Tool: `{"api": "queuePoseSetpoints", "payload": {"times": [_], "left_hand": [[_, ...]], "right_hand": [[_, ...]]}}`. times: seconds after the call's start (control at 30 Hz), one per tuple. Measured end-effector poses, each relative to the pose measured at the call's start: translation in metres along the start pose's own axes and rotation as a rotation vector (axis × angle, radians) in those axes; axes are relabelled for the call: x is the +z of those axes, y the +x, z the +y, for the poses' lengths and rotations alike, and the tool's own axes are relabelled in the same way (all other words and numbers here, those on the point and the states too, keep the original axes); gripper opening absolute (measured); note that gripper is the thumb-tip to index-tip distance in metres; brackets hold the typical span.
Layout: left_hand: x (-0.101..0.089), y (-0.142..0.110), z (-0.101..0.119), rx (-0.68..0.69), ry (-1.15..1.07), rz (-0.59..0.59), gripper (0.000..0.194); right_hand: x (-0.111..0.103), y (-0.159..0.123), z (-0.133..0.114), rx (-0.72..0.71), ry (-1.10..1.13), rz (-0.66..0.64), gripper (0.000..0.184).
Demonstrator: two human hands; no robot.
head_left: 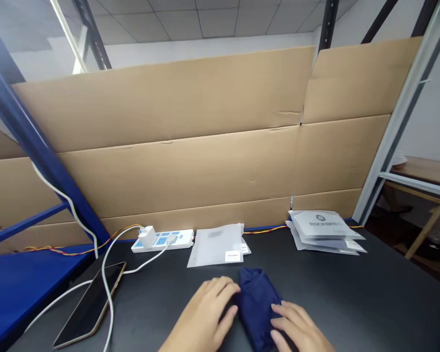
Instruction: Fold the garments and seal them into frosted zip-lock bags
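Bracketing a folded navy cloth (pixel 258 307) from both sides, the left hand (pixel 205 313) and right hand (pixel 293 328) work near the front of the black counter (pixel 355 298), about midway along it. Neither hand forms a closed grip. The left lies low with its fingers close together, touching the cloth's left side. The right rests open, fingers lightly spread, on its lower right side. For good control, keep both palms low and the pressure even, so the folds stay squared. Behind the cloth lies a translucent bag (pixel 216 246). Farther right, a stack of ROCKBROS-printed bags (pixel 322 232) sits at the back edge. A white power strip (pixel 161 240) lies along the same edge, and a dark tablet (pixel 90 303) rests near the left edge beside a white cable (pixel 103 278).
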State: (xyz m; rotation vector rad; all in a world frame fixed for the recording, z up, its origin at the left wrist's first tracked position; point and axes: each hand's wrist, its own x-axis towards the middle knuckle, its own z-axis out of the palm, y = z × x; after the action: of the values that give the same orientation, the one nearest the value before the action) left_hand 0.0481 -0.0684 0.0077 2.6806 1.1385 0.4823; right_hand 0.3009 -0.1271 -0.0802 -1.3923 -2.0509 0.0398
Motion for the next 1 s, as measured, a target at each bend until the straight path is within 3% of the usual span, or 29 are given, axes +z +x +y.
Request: {"api": "queuePoseSetpoints", "payload": {"times": [0.13, 0.2, 0.27, 0.37, 0.5, 0.67, 0.77, 0.83, 0.9, 1.0], "left_hand": [[-0.013, 0.021, -0.067, -0.037, 0.195, 0.023, 0.042], [-0.008, 0.030, -0.095, -0.035, 0.190, 0.038, 0.040], [-0.003, 0.034, -0.108, -0.020, 0.170, 0.037, 0.026], [0.000, 0.030, -0.102, 0.037, 0.134, -0.007, 0.018], [-0.001, 0.022, -0.084, 0.090, 0.117, -0.033, 0.014], [0.007, 0.032, -0.101, 0.033, 0.294, 0.014, 0.015], [0.009, 0.034, -0.112, 0.041, 0.293, -0.012, 0.020], [0.006, 0.030, -0.108, 0.048, 0.247, -0.036, 0.017], [-0.002, 0.022, -0.095, 0.070, 0.108, -0.154, 0.015], [-0.012, 0.009, -0.071, 0.095, -0.156, -0.463, 0.018]], "right_hand": [[-0.030, 0.033, 0.020, 0.272, 0.002, -0.216, 0.019], [-0.039, 0.051, 0.037, 0.314, 0.005, -0.256, 0.006], [-0.044, 0.071, 0.056, 0.340, 0.040, -0.302, 0.018], [-0.043, 0.100, 0.084, 0.417, 0.064, -0.397, 0.040], [-0.036, 0.125, 0.107, 0.461, 0.073, -0.473, 0.036], [-0.034, 0.120, 0.109, 0.475, 0.095, -0.482, 0.034], [-0.037, 0.111, 0.109, 0.474, 0.129, -0.432, 0.037], [-0.039, 0.107, 0.112, 0.499, 0.176, -0.404, 0.040], [-0.039, 0.106, 0.115, 0.532, 0.223, -0.401, 0.042], [-0.039, 0.107, 0.116, 0.579, 0.283, -0.407, 0.044]]}}
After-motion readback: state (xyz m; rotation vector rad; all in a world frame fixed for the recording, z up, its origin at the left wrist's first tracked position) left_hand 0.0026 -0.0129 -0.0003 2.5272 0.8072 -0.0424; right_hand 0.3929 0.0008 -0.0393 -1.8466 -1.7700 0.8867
